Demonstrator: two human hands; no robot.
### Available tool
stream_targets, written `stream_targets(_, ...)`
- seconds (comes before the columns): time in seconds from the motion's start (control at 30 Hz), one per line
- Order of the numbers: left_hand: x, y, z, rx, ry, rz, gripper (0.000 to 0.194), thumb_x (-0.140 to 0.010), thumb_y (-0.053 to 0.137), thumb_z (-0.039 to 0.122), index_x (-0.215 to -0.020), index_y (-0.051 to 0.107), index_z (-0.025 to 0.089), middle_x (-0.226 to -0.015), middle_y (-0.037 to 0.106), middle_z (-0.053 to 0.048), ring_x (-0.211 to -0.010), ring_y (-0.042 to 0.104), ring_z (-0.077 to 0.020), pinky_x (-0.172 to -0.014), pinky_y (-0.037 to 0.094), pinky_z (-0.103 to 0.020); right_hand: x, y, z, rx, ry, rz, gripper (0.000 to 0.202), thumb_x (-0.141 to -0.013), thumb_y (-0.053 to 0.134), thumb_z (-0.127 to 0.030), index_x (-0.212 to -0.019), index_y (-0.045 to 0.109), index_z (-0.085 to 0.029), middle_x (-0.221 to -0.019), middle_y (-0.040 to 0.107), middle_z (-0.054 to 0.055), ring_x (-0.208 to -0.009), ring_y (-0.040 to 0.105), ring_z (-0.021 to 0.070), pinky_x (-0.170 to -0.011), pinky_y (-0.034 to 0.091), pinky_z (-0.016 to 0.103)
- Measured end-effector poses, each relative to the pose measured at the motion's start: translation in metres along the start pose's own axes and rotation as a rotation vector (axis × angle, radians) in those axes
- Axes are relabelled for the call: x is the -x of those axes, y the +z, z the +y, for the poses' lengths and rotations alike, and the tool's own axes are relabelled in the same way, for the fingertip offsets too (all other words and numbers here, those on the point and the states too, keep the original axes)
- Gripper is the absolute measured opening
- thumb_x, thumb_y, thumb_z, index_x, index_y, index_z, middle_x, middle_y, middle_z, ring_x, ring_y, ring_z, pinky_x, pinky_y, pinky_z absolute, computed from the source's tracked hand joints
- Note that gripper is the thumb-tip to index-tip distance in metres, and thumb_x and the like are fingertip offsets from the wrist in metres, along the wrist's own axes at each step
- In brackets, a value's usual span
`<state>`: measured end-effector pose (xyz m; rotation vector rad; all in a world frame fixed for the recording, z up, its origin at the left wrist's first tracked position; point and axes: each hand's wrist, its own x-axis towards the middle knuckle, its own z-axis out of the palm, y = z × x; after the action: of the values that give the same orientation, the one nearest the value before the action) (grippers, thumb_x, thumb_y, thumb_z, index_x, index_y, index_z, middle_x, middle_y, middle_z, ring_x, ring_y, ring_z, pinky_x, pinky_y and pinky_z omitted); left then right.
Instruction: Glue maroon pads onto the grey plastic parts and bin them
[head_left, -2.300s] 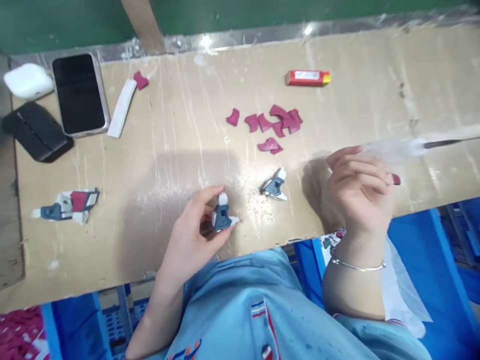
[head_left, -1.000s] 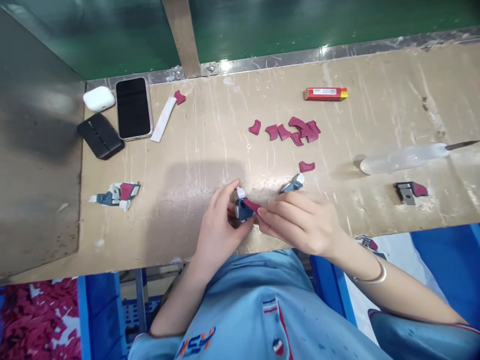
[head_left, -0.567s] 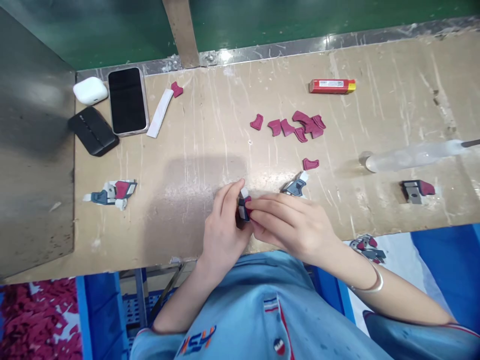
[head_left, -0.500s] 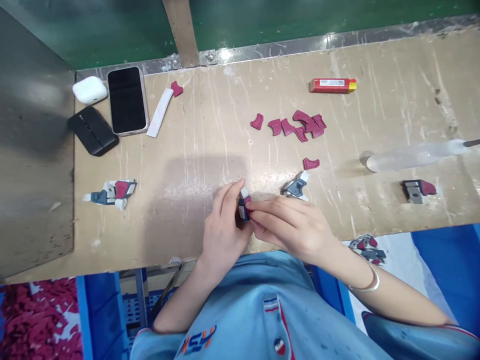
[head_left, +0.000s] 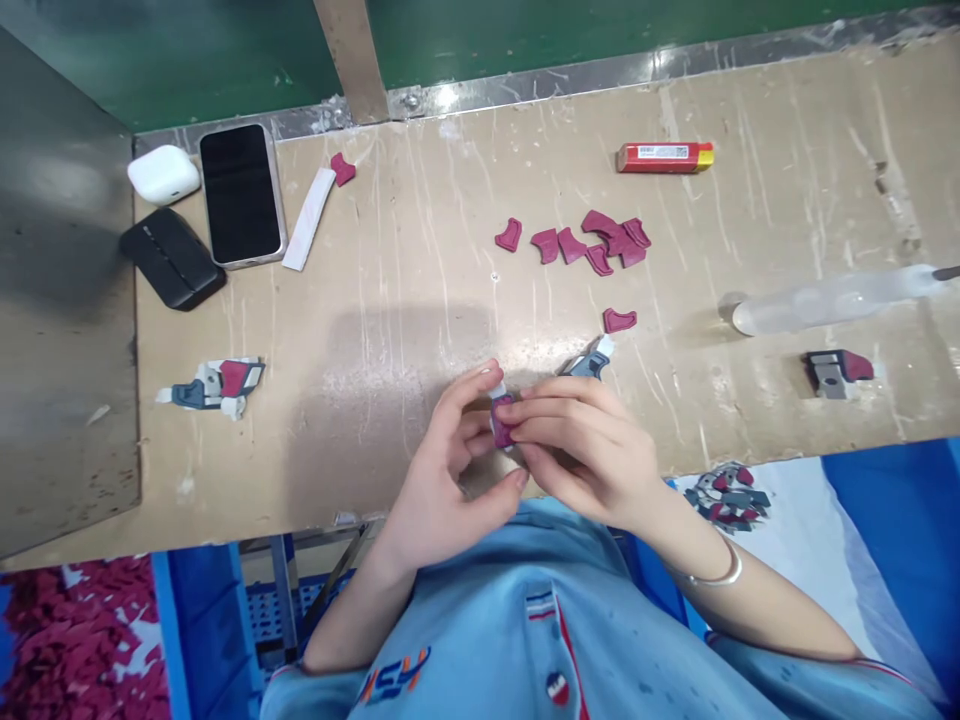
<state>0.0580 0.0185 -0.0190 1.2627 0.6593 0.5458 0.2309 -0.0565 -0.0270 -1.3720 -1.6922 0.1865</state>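
Just above the bench's near edge, a small plastic toy part [head_left: 502, 428], with a maroon face and a light peg at its top, is between my hands. My right hand [head_left: 592, 445] pinches it from the right, fingertips on the maroon face. Around its left side curl the fingers of my left hand [head_left: 450, 465], index tip by the peg and thumb below; their contact is partly hidden. Beyond my right hand lies a grey-blue and white part [head_left: 589, 362], partly covered. A loose maroon piece [head_left: 619, 320] rests behind it.
Several maroon pieces [head_left: 600, 240] lie mid-bench. Assembled parts sit left [head_left: 214, 385] and right [head_left: 836, 372]. A clear bottle [head_left: 825, 303], red box [head_left: 664, 157], phone [head_left: 241, 195], black case [head_left: 172, 258] and white case [head_left: 163, 174] lie around. Blue bins [head_left: 206, 630] stand below the edge.
My left thumb has moved away from the part and its fingers have opened somewhat. The part has turned, showing more of its maroon face. The view has shifted slightly.
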Motion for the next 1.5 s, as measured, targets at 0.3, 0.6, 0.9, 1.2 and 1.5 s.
stream_targets(0.3,-0.006,-0.007,0.007,0.226,-0.135,0.017,0.054,-0.086,0.090,0.050,-0.133,0.071,0.033,-0.143,0.075,-0.008,-0.111,0.081,-0.0265,-0.089,0.071,-0.037,-0.004,0.005,-0.013,-0.364,0.166,0.120,0.037,-0.094,0.069,-0.008,-0.119,0.055,-0.031,-0.108,0.085,0.006,-0.106,0.081,0.0262,-0.090,0.068,0.045)
stream_targets(0.6,-0.007,-0.010,0.010,0.227,-0.161,0.051,0.053,-0.087,0.088,0.054,-0.134,0.074,0.034,-0.147,0.074,-0.007,-0.118,0.080,-0.0271,-0.099,0.069,-0.040,0.002,0.016,-0.011,-0.438,0.231,0.222,0.031,-0.099,0.069,-0.012,-0.114,0.049,-0.031,-0.098,0.079,0.003,-0.087,0.080,0.0206,-0.074,0.070,0.036)
stream_targets(0.9,-0.005,-0.006,0.005,0.207,-0.134,0.095,0.048,-0.094,0.084,0.045,-0.140,0.073,0.036,-0.146,0.076,-0.006,-0.120,0.080,-0.0270,-0.101,0.068,-0.039,0.004,0.021,-0.011,-0.475,0.245,0.276,0.030,-0.099,0.070,-0.011,-0.111,0.051,-0.030,-0.097,0.078,0.002,-0.086,0.080,0.0185,-0.074,0.067,0.031)
stream_targets(1.2,-0.004,0.002,0.007,-0.058,0.108,0.129,0.059,-0.105,0.071,0.027,-0.159,0.054,0.039,-0.148,0.075,-0.005,-0.120,0.080,-0.0219,-0.103,0.068,-0.034,0.008,0.020,-0.013,-0.543,0.322,0.246,0.037,-0.095,0.070,-0.007,-0.122,0.057,-0.029,-0.108,0.074,0.004,-0.103,0.077,0.0198,-0.093,0.066,0.036)
stream_targets(1.5,-0.005,0.003,0.002,-0.362,0.367,0.101,0.093,-0.094,0.075,0.008,-0.169,0.032,0.041,-0.162,0.061,-0.010,-0.114,0.080,-0.0201,-0.101,0.068,-0.034,-0.001,0.018,-0.020,-0.805,0.597,0.264,0.037,-0.097,0.080,-0.021,-0.118,0.052,-0.032,-0.095,0.080,-0.004,-0.084,0.080,0.0145,-0.078,0.065,0.027)
